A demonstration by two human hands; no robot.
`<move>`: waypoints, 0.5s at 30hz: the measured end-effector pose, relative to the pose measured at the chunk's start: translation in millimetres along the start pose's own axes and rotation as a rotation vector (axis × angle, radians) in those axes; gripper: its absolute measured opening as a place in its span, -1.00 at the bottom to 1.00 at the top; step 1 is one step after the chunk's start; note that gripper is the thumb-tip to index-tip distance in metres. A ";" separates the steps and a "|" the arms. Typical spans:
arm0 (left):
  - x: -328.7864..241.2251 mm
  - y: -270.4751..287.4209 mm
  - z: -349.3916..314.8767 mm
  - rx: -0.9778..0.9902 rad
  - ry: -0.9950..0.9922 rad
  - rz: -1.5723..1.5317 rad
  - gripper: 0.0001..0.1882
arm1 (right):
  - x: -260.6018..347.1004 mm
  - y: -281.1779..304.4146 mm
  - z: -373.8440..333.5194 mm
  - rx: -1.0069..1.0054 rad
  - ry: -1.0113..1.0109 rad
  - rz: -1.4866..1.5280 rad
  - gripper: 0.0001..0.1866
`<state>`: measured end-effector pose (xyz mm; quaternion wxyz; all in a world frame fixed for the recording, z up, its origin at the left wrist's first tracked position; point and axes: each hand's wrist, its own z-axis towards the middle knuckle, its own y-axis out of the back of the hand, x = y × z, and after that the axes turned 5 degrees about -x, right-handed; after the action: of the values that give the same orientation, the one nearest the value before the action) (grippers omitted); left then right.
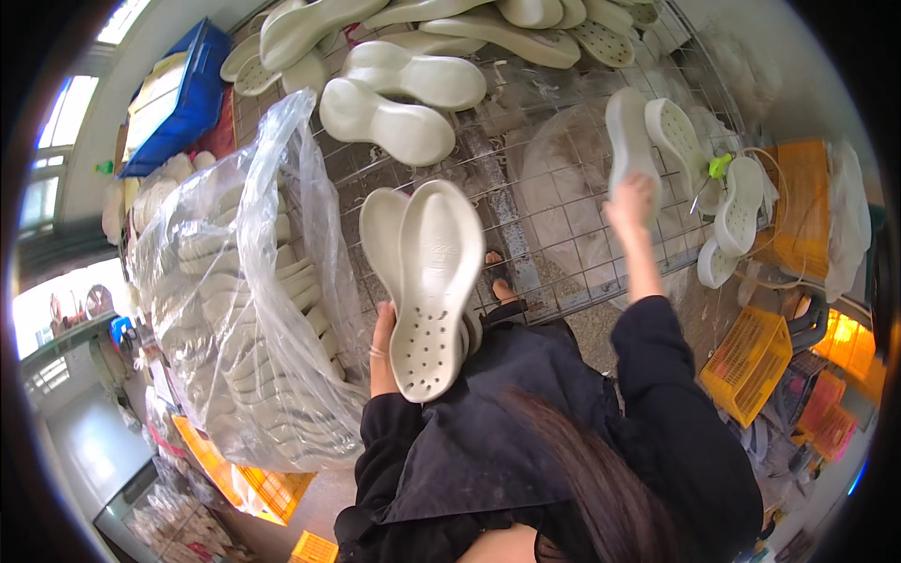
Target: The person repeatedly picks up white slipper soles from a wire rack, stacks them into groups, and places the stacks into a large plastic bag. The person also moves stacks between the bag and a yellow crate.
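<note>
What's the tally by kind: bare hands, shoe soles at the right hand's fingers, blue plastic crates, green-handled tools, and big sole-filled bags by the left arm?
Bare hands: 2 (left hand, right hand)
Pale shoe sole: 1
Blue plastic crate: 1
Green-handled tool: 1
Large clear sole-filled plastic bag: 1
Total: 6

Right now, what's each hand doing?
Left hand: holding several pale soles together.
Right hand: at another sole; whether it grips cannot be told.
</note>
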<state>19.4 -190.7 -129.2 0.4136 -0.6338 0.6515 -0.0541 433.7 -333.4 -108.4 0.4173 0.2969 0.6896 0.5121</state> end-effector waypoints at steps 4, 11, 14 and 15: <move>-10.5 -6.3 3.5 0.085 0.060 0.175 -0.39 | -89.5 17.3 18.7 0.172 0.092 0.974 -0.54; -39.3 -42.8 6.3 -0.464 -0.661 1.492 -0.22 | 85.2 88.5 -28.6 -0.560 1.263 0.829 -0.91; -24.6 -52.2 5.6 -0.348 -0.744 1.702 0.12 | 132.7 56.1 -66.7 -0.431 0.822 1.067 -0.69; -20.7 -51.9 8.0 -0.268 -0.966 1.619 0.22 | 130.1 44.7 -84.2 -0.256 0.478 1.289 -0.63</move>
<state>61.8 -179.0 -93.8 0.4740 0.0138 0.6521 0.5916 297.0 -249.7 -90.3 -0.1010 0.4744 0.3830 0.7861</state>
